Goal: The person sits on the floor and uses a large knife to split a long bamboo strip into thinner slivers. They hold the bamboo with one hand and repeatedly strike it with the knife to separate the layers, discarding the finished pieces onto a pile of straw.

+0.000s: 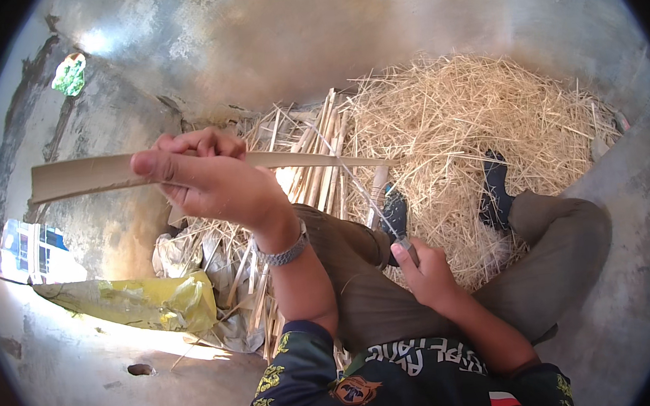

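Observation:
My left hand (205, 180) is raised in front of me and grips a long flat bamboo strip (82, 176) near its middle; the strip runs from the far left to about the centre of the view. My right hand (424, 270) sits low by my knee, closed on the handle of a knife (407, 248). A thin pale sliver (354, 181) runs from the strip down toward the knife. My legs in olive trousers stretch out below, with dark shoes resting in the shavings.
A large heap of straw-like bamboo shavings (479, 122) lies ahead on the concrete floor. Several split bamboo sticks (322, 161) lie beside it. A yellow plastic sack (138, 302) and crumpled grey bags (191, 252) lie at my left.

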`<action>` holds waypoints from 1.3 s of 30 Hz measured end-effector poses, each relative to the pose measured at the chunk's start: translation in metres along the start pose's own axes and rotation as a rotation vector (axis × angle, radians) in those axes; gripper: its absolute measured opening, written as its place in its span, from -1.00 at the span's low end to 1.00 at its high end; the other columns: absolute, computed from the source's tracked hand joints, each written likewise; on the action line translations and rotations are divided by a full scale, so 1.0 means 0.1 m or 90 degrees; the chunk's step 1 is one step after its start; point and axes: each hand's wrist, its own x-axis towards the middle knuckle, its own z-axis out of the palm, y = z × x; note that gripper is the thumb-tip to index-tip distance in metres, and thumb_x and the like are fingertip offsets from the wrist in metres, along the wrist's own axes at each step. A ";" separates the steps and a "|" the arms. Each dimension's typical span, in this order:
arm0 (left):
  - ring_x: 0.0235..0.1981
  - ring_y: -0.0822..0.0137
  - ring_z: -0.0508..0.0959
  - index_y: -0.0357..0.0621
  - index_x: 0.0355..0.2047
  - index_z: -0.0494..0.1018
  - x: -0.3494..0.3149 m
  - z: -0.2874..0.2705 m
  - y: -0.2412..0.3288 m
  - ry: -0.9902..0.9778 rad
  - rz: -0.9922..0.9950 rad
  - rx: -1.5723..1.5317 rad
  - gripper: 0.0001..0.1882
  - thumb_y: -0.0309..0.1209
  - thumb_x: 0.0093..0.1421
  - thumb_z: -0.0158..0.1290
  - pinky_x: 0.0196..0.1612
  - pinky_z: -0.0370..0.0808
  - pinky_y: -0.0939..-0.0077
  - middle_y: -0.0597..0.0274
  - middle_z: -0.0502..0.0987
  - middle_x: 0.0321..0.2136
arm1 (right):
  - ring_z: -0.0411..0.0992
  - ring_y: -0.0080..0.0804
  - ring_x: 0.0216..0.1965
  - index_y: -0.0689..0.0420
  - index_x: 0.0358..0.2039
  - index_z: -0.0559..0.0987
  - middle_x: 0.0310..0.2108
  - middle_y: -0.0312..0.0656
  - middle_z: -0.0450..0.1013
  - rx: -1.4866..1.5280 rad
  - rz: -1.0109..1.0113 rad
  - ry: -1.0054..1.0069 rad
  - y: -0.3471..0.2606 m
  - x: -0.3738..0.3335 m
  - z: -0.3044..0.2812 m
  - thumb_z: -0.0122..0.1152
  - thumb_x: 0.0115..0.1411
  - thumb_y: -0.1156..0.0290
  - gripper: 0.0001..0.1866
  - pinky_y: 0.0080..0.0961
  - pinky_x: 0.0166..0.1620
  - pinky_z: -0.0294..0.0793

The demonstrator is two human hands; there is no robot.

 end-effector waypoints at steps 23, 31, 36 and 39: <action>-0.76 0.57 -0.17 0.13 -0.52 0.22 0.20 -0.31 -0.10 -0.436 -0.146 -0.393 -0.35 0.43 0.27 -0.33 -0.71 -0.20 0.58 0.50 0.00 -0.78 | 0.39 -0.19 -0.70 0.25 -0.45 0.46 -0.72 -0.05 0.36 0.060 0.032 0.018 0.09 0.00 -0.02 0.14 0.37 0.22 -0.64 -0.28 -0.54 0.31; -0.76 0.56 -0.18 0.13 -0.53 0.27 0.28 -0.36 -0.16 -0.512 -0.156 -0.471 -0.34 0.43 0.26 -0.34 -0.70 -0.21 0.57 0.50 0.00 -0.78 | 0.45 -0.20 -0.66 0.26 -0.42 0.46 -0.70 -0.04 0.38 0.074 -0.052 -0.024 -0.17 -0.12 -0.04 0.12 0.38 0.21 -0.64 -0.32 -0.53 0.34; -0.75 0.57 -0.17 0.12 -0.54 0.24 0.29 -0.34 -0.13 -0.493 -0.171 -0.478 -0.34 0.43 0.27 -0.34 -0.69 -0.21 0.58 0.50 0.00 -0.78 | 0.46 -0.18 -0.66 0.26 -0.43 0.48 -0.70 -0.04 0.38 0.069 0.061 0.032 0.20 0.00 0.06 0.12 0.38 0.16 -0.60 -0.28 -0.52 0.35; -0.75 0.57 -0.17 0.11 -0.53 0.21 0.29 -0.35 -0.13 -0.460 -0.167 -0.462 -0.34 0.43 0.27 -0.34 -0.69 -0.21 0.58 0.51 0.00 -0.78 | 0.45 -0.17 -0.66 0.26 -0.43 0.48 -0.71 -0.04 0.38 0.048 0.042 0.011 0.06 -0.06 0.02 0.12 0.38 0.15 -0.59 -0.28 -0.52 0.35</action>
